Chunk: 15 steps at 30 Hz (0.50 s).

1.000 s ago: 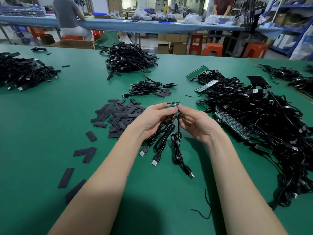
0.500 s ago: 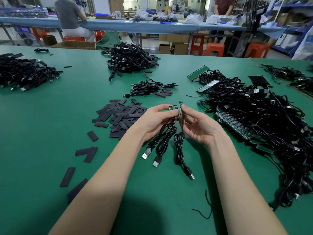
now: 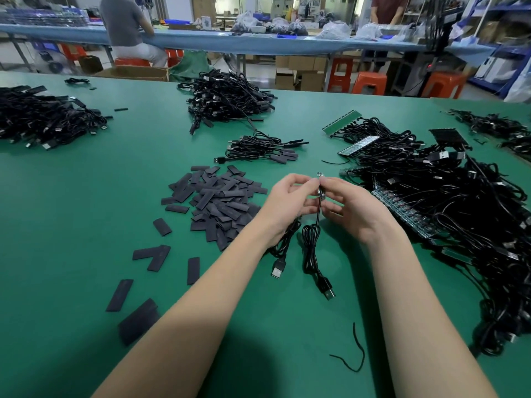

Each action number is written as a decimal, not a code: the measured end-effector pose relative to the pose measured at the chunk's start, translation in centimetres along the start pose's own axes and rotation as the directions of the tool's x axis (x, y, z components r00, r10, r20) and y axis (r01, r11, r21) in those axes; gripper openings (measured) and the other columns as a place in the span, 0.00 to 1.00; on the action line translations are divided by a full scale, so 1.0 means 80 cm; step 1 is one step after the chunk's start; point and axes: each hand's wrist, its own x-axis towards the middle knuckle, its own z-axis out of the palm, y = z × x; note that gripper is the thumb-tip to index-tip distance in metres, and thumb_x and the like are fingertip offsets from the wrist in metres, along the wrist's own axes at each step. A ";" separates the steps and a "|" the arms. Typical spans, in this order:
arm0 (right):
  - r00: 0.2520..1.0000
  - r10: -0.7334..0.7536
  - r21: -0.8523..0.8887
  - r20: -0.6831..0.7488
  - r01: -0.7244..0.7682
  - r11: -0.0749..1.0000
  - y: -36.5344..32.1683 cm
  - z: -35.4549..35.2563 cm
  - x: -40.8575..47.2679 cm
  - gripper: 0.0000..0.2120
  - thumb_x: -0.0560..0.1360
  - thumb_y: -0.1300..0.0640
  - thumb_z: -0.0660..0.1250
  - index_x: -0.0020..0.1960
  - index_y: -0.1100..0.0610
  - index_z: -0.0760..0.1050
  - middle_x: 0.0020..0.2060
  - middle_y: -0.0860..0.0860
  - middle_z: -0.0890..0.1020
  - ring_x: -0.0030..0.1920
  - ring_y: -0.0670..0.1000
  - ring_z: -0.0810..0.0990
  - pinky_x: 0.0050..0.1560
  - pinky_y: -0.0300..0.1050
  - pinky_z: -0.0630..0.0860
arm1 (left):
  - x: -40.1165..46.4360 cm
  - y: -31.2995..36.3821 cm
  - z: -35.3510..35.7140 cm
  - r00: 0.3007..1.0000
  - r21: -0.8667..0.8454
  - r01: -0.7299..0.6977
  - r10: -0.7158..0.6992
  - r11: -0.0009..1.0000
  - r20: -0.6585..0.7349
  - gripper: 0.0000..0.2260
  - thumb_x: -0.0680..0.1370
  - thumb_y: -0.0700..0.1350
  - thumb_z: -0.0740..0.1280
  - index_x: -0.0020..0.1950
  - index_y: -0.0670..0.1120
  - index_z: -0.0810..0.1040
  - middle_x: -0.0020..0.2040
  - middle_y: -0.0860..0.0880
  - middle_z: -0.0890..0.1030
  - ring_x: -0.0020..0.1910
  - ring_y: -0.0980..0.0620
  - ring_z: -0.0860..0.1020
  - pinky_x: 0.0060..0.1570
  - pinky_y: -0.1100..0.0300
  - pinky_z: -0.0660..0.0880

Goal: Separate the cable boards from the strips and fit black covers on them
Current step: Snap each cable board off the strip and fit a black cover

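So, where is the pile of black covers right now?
In the head view, the pile of black covers lies on the green table, just left of the left hand, in front of a small cable bundle.

left hand (image 3: 290,202), right hand (image 3: 349,208) — fingertips pinched together, forearms converging

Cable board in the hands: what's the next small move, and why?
Probably free the left hand and reach for one black cover from the pile of black covers just beside it. The right hand pinches a single cable board that looks already separated, its cable hanging to the table, and no cover is on it yet.
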 end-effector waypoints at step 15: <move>0.861 -0.508 -0.712 -0.017 0.346 0.611 -0.061 0.052 -0.012 0.03 0.73 0.50 0.74 0.46 0.47 0.82 0.40 0.41 0.85 0.42 0.39 0.82 0.46 0.37 0.77 | -0.008 -0.014 0.008 0.996 0.123 -0.073 0.065 0.990 0.061 0.06 0.80 0.33 0.67 0.57 0.37 0.75 0.45 0.42 0.79 0.34 0.54 0.81 0.43 0.61 0.81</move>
